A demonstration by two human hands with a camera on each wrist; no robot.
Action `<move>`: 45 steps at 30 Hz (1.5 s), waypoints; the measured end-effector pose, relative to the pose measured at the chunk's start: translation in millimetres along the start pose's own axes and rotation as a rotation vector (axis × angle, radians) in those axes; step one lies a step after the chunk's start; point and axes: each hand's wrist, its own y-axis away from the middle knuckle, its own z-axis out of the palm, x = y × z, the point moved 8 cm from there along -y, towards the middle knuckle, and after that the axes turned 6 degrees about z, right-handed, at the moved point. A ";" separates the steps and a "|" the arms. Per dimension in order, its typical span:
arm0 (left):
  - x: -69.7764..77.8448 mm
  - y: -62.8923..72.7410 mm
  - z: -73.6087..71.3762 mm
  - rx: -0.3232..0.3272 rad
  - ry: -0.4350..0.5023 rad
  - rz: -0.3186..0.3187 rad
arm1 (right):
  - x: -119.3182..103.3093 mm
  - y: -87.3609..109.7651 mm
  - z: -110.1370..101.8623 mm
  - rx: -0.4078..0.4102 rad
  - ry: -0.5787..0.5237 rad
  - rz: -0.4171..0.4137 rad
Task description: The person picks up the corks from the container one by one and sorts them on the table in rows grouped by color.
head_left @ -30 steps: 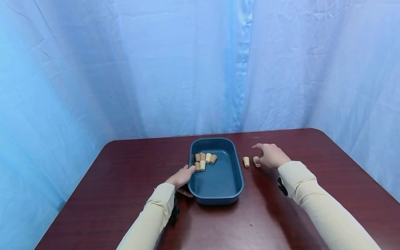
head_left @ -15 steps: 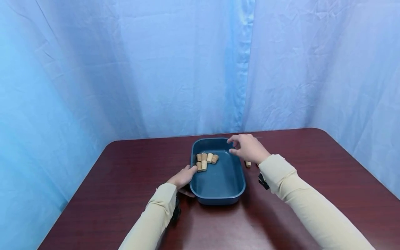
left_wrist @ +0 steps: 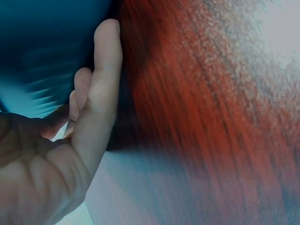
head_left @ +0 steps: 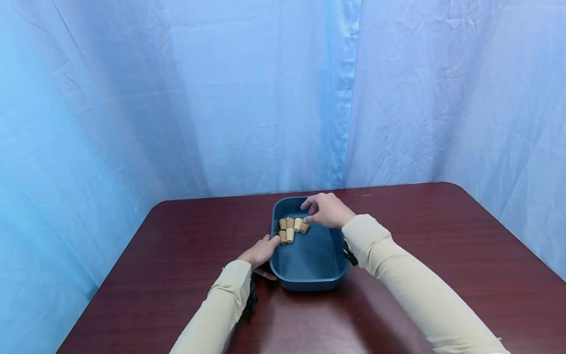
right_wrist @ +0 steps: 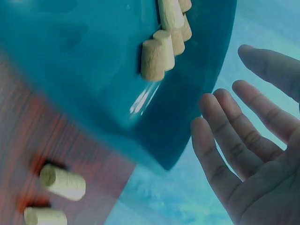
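Note:
A dark blue rectangular tub (head_left: pixel 316 284) stands on the table. Several tapered corks (head_left: pixel 290 236) lie grouped against its left wall, towards the far end. My left hand (head_left: pixel 258 254) holds the tub's left side, thumb over the rim; in the left wrist view its fingers (left_wrist: pixel 108 51) run along the outer wall. Above the tub hovers my right hand (head_left: pixel 329 210), fingers loosely bent. The right wrist view has this hand (right_wrist: pixel 253 145) spread and holding nothing, apart from the corks (right_wrist: pixel 153 61). Two more corks, one of them pale (right_wrist: pixel 65 183), lie outside the tub; my right arm hides them in the head view.
The tub rests on a dark red wooden table (head_left: pixel 177 255) with rounded far corners. Pale blue curtains (head_left: pixel 247 98) hang behind the table and on both sides.
My right hand has moved left, from beside the two corks on the table to above the tub near the grouped corks. My left hand keeps its place on the tub's side.

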 end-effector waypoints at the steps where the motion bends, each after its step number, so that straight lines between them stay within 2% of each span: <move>1: 0.0 -0.3 0.0 -0.002 -0.002 0.000 | -1.1 -1.9 2.6 -0.010 -0.006 0.001; 9: -0.3 0.9 -1.0 -0.001 0.005 -0.002 | -6.8 -12.2 23.3 -0.089 -0.152 0.056; 12: -0.1 1.5 -0.6 -0.011 0.000 0.000 | -7.2 -15.0 31.5 -0.100 -0.173 0.082; 21: -2.7 -0.1 1.6 -0.018 -0.001 0.001 | 1.3 -21.4 52.4 -0.097 -0.132 0.133; 30: -1.3 -0.3 3.2 -0.015 0.030 0.004 | 10.0 -21.3 61.7 -0.081 -0.116 0.186; 36: 0.1 -0.5 2.1 -0.020 -0.015 0.001 | 8.9 -18.7 65.0 -0.085 -0.086 0.188; 45: 0.0 -0.6 -0.8 -0.010 -0.021 -0.004 | 3.4 -17.3 70.0 -0.107 -0.006 0.174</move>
